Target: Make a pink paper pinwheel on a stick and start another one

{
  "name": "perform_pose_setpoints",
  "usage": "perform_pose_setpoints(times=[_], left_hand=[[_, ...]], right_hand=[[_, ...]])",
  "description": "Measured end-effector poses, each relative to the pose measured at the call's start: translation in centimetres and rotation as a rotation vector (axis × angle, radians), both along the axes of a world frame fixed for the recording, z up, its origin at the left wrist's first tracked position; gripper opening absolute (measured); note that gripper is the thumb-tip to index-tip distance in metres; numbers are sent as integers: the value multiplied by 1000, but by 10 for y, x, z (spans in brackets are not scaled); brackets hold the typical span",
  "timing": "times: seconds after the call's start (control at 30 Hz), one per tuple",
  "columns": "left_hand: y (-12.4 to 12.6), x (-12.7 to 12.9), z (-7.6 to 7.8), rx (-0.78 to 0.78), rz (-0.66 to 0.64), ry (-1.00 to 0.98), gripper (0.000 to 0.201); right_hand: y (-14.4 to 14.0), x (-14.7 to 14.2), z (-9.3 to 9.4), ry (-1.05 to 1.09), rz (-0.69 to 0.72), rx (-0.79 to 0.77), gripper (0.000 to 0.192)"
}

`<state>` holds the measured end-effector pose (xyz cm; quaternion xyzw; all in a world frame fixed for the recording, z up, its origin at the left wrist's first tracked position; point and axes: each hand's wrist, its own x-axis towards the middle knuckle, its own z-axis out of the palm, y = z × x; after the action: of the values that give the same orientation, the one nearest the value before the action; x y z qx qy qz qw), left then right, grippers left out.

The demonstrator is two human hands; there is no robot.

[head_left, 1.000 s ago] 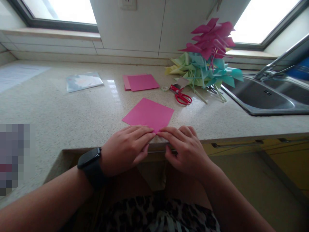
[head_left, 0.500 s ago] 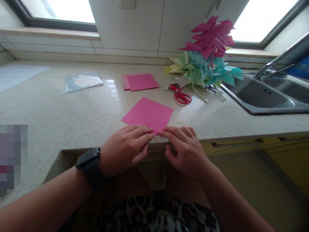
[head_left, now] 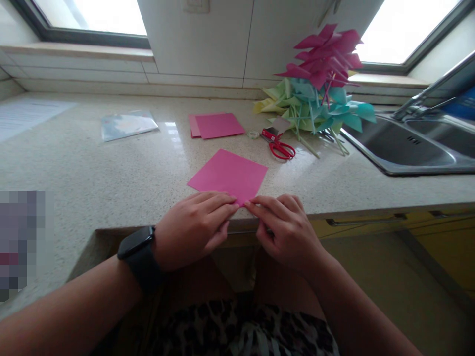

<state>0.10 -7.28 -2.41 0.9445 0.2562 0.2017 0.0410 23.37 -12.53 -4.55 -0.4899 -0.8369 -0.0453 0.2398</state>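
Note:
A pink square sheet of paper (head_left: 228, 174) lies flat on the speckled countertop (head_left: 111, 173), one corner pointing at me near the front edge. My left hand (head_left: 193, 227), with a black watch on its wrist, rests palm down with its fingertips on that near corner. My right hand (head_left: 285, 230) meets it from the right, its fingertips pinching or pressing the same corner. The corner itself is hidden under my fingers.
A small stack of pink sheets (head_left: 215, 125) lies further back. Red scissors (head_left: 278, 146) and a roll of tape (head_left: 254, 134) sit beside a heap of pink, green and teal paper pinwheels (head_left: 319, 89). A steel sink (head_left: 415, 148) is at right, a plastic sleeve (head_left: 128, 124) at left.
Almost nothing has moved. My right fingers have curled slightly at the paper's near corner; the sheet and my left hand stay where they were.

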Motion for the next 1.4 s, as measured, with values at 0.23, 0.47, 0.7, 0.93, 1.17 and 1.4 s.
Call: perform_pose_setpoints(times=[0.23, 0.47, 0.7, 0.93, 1.17, 1.4], left_hand=[[-1, 2, 2, 52, -7, 55, 38], [-3, 2, 0, 108, -5, 100, 39], [-4, 5, -3, 168, 45, 92, 41], [-15, 13, -3, 203, 65, 66, 40], [-18, 18, -7, 248, 117, 71, 38], [-25, 23, -12, 327, 188, 67, 38]], right_hand=[[0, -3, 2, -41, -24, 7, 41], [3, -7, 4, -89, -68, 0, 42], [3, -9, 3, -99, -74, 9, 43], [2, -9, 0, -72, -80, 42, 43], [1, -8, -2, -32, -64, 59, 41], [0, -6, -1, 33, -22, 44, 42]])
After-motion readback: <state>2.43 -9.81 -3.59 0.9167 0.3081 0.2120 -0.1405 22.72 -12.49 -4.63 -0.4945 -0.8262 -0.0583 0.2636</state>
